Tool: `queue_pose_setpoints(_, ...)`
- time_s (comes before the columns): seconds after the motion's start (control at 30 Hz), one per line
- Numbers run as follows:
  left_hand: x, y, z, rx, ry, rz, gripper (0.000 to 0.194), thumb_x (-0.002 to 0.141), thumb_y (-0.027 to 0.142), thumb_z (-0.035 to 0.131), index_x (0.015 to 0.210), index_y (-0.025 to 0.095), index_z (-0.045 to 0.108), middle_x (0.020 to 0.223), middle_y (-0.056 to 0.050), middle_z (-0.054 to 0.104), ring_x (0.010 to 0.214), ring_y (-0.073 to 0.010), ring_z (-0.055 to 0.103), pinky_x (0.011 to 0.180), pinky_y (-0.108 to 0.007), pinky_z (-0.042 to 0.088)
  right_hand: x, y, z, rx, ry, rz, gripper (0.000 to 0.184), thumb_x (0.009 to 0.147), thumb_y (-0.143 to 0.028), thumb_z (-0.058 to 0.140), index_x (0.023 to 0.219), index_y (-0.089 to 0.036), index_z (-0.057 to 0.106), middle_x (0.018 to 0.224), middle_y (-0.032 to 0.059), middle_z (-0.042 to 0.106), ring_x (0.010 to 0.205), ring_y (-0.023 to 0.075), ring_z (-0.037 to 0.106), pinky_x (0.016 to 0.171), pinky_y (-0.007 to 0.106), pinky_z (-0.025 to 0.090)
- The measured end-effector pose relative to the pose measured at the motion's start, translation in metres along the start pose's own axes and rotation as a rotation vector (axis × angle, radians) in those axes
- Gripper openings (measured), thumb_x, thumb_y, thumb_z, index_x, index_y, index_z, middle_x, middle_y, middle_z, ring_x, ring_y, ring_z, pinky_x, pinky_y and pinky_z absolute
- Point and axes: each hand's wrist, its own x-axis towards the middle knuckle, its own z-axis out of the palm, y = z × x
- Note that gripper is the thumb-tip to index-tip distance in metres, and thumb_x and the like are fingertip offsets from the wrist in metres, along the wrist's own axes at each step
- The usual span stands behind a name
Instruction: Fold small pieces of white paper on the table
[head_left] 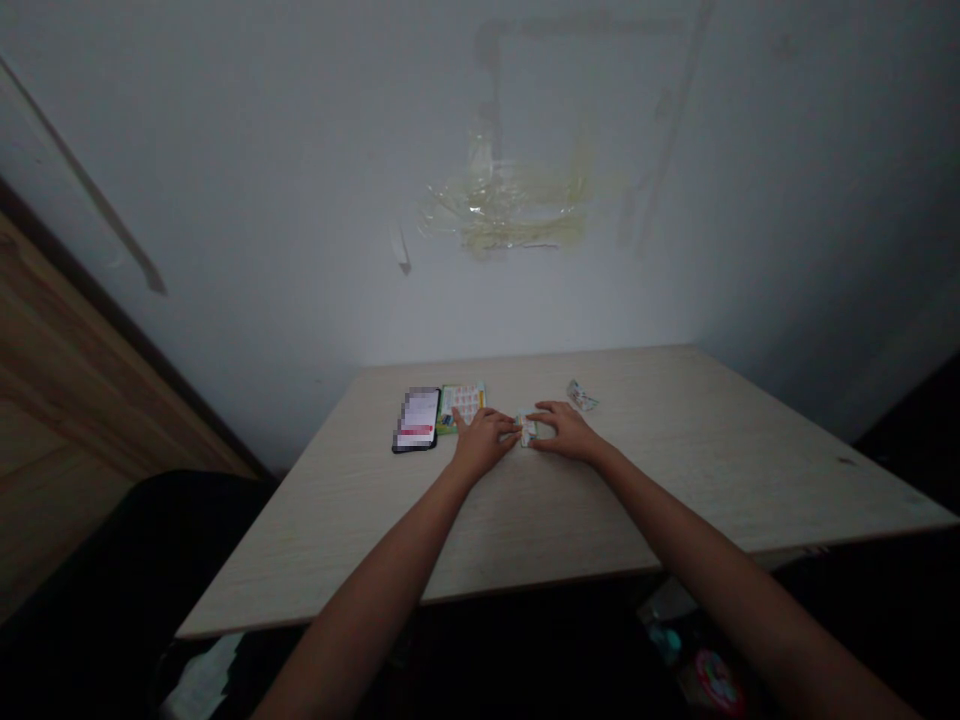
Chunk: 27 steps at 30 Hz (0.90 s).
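Note:
Both my arms reach out over a pale wooden table (675, 480). My left hand (484, 440) and my right hand (566, 430) meet at a small folded piece of printed paper (528, 431) that lies on the tabletop. The fingers of both hands are curled and pinch its two ends. Just left of my left hand lies a green printed sheet (462, 404), and beside that a black phone (416, 420) with its screen lit.
A small torn wrapper (582, 397) lies beyond my right hand. A white wall with old tape marks (510, 215) stands behind the table. A wooden panel (67, 400) is at the left. Colourful items (712, 680) sit in the dark under the table's near edge.

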Motion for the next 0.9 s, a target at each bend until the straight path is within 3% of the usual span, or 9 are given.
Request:
queue_pose_setpoints(0.3,0.000,0.000,0.000,0.041,-0.005,-0.002,0.024,0.092,0.048,0.057,0.109,0.041,0.073,0.123,0.002,0.071,0.126,-0.0273,0.048,0.107,-0.078,-0.009,0.003,0.008,0.005,0.162,0.095,-0.016,0.014,0.083,-0.031,0.070,0.093,-0.026,0.080,0.124,0.0089,0.063,0.117,0.0232,0.056,0.107,0.041,0.039)
queue_pose_setpoints(0.5,0.002,-0.001,0.002,0.026,-0.014,-0.023,0.023,0.092,0.049,0.057,0.106,0.043,0.073,0.124,0.003,0.070,0.129,-0.0291,0.047,0.107,-0.080,-0.007,0.004,0.005,0.008,0.110,0.153,0.029,0.015,0.086,-0.029,0.068,0.092,-0.023,0.079,0.124,0.0112,0.062,0.117,0.0235,0.054,0.107,0.041,0.038)
queue_pose_setpoints(0.9,0.003,-0.003,0.004,-0.002,-0.027,-0.054,0.024,0.091,0.050,0.056,0.107,0.044,0.073,0.126,0.003,0.069,0.135,-0.0333,0.043,0.107,-0.080,-0.006,0.017,-0.004,0.004,-0.037,0.131,0.147,0.024,0.092,-0.034,0.060,0.106,-0.026,0.077,0.126,0.0124,0.061,0.118,0.0250,0.055,0.104,0.041,0.039)
